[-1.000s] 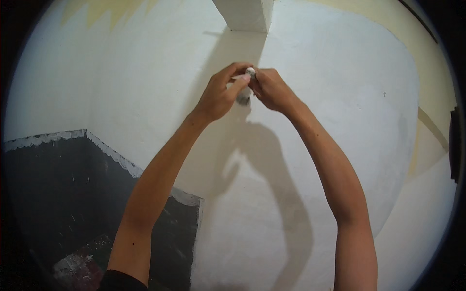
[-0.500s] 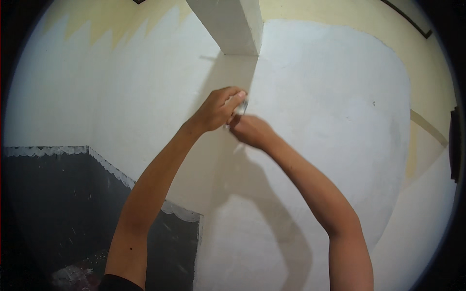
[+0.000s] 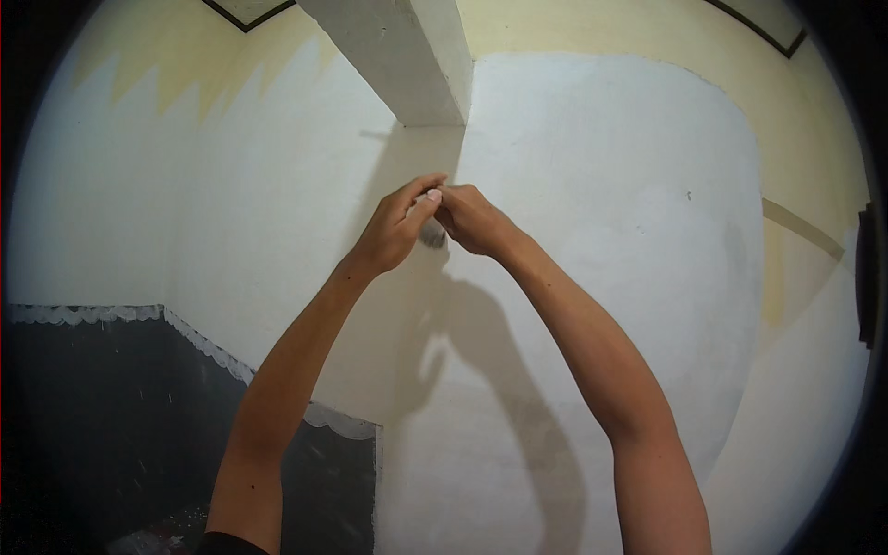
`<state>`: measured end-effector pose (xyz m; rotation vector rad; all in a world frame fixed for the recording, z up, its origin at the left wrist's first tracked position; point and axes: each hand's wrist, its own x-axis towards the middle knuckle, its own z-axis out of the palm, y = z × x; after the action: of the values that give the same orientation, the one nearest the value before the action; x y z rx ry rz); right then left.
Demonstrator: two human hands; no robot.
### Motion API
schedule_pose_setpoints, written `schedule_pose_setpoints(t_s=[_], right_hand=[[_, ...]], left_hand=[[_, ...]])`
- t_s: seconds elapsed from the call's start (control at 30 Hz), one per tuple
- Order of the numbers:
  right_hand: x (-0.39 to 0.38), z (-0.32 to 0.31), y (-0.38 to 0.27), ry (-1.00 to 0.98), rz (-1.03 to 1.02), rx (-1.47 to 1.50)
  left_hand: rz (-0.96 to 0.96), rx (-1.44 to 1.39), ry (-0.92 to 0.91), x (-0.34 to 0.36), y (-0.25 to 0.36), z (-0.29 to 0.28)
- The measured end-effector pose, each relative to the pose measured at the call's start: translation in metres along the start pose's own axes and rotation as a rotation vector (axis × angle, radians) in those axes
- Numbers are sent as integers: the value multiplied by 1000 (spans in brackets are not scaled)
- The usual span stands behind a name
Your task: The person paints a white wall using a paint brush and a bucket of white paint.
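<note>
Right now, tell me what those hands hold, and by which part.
A small brush-like thing, dark at its lower end, seems held above that end, where the left hand and right hand meet; the exact grip is hidden.

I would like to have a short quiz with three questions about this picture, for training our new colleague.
1. True or false: the small, blurred grey-and-white object shows between the left bare hand and the right bare hand.

2. Which thing shows above the hands in the picture?
a) a round metal lamp
b) a pale grey, rectangular beam
c) a brown wooden shelf

3. Fill in: the short black fabric sleeve shows at the lower edge, on the person's ____ arm.

Key: 1. True; 2. b; 3. left
</note>
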<state>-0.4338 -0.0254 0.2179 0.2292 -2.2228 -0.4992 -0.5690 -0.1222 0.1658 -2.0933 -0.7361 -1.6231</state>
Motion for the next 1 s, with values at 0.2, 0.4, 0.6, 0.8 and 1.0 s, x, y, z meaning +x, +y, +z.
schedule_pose_setpoints(t_s=[0.2,0.4,0.6,0.8,1.0], right_hand=[[8,14,-2,150,-57,-416],[-38,76,-16,-52,-148,-331],[-143,154,-78,-64,-402,-437],[-228,197,-145,-152,-191,-210],[-301,215,-193,-186,386,317]], left_hand=[[46,-22,171,-7,0,-4],[-112,-103,100,-53,-14,-13],[-210,-169,82,-136,9,0],[-321,-322,252,-238,40,56],[-499,-393,487,-333,68,109]])
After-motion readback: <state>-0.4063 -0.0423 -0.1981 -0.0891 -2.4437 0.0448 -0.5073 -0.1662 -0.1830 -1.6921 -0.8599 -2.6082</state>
